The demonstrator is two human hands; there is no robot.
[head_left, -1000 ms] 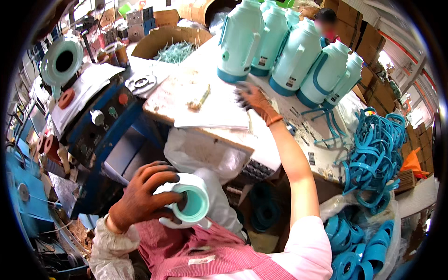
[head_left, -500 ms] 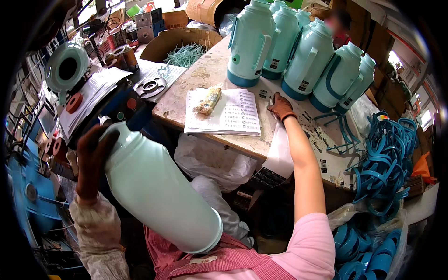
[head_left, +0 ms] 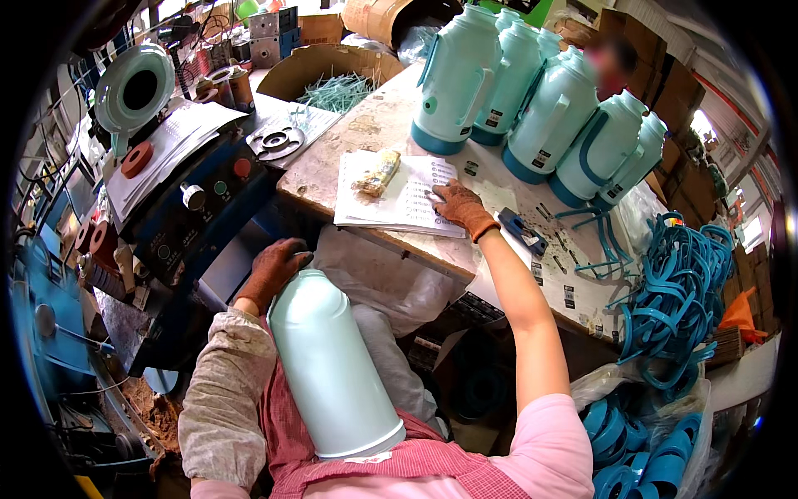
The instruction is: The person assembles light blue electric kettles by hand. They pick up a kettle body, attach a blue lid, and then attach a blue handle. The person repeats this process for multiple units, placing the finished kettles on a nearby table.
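Observation:
A pale green flask shell leans across my lap, its narrow end up and its wide rim against my apron. My left hand, in a brown work glove, is closed over that narrow end. On the table, my right hand, in a similar glove, rests at the right edge of a stack of printed label sheets. Its fingertips are drawn together on the labels; whatever they pinch is too small to make out. A small clear-wrapped packet lies on the sheets.
Several finished flasks stand at the table's back. Blue handles pile at the right, above a bag of blue rings. A dark blue plastic piece lies by my right wrist. A machine control box stands left; a person is beyond.
The flask shell has come down and right, now more upright on my lap, with my left hand at its top. My right hand has moved left from the bare table onto the label sheets.

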